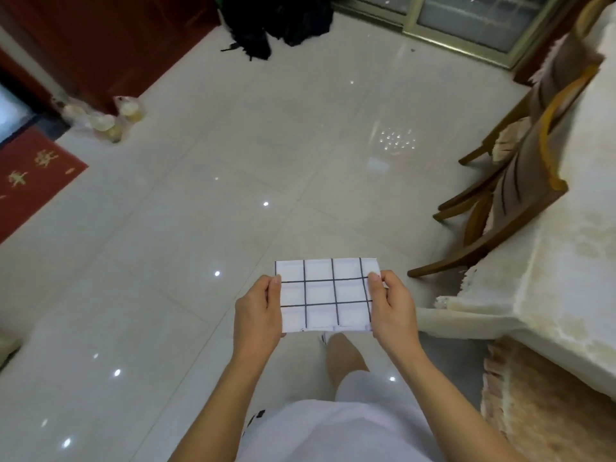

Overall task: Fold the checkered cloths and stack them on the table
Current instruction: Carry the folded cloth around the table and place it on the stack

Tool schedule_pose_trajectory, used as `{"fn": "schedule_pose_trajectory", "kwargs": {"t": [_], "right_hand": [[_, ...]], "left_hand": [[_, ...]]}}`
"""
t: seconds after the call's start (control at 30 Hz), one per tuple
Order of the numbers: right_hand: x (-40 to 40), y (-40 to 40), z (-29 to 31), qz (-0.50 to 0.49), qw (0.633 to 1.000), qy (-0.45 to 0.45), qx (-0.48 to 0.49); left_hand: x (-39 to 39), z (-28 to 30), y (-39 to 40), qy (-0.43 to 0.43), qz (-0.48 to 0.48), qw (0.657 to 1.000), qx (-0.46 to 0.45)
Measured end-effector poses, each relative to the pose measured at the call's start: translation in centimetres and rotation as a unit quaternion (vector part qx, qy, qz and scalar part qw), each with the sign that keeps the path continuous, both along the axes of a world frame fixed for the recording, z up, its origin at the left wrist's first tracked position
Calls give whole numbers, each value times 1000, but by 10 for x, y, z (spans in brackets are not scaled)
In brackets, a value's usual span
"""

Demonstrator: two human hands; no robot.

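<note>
White checkered cloth (325, 295) folded, left hand (256, 315), right hand (393, 308) pinching ends

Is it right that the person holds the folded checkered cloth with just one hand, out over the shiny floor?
Not quite. In the head view both hands hold the folded checkered cloth: the left hand grips its left edge and the right hand its right edge. The rest is right: it is out over the shiny floor.

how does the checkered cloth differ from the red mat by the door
The checkered cloth is white with a black grid; the red mat carries gold figures. The cloth is folded small and held in the air between the left hand and right hand; the mat lies flat on the floor. Both are flat textiles.
</note>
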State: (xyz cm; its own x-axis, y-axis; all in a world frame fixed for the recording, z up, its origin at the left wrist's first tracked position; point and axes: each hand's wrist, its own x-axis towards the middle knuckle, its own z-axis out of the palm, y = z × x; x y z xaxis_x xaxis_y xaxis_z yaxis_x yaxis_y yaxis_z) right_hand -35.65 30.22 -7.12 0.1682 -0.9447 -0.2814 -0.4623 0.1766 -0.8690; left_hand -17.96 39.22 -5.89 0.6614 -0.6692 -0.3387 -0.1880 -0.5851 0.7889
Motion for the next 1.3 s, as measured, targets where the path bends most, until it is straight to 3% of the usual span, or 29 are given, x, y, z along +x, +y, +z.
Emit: {"fn": "schedule_pose_trajectory", "kwargs": {"t": [0.37,0.77,1.3], "right_hand": [[-6,-240,6,-79,996,-19,-23],[-23,-400,3,-171,985,-27,16],[45,-701,11,-276,961,10,-10]], "left_hand": [[6,8,-271,-2,-72,997,-20],[-4,6,-463,-16,-162,986,-30],[69,1,-809,11,-275,961,-28]]}}
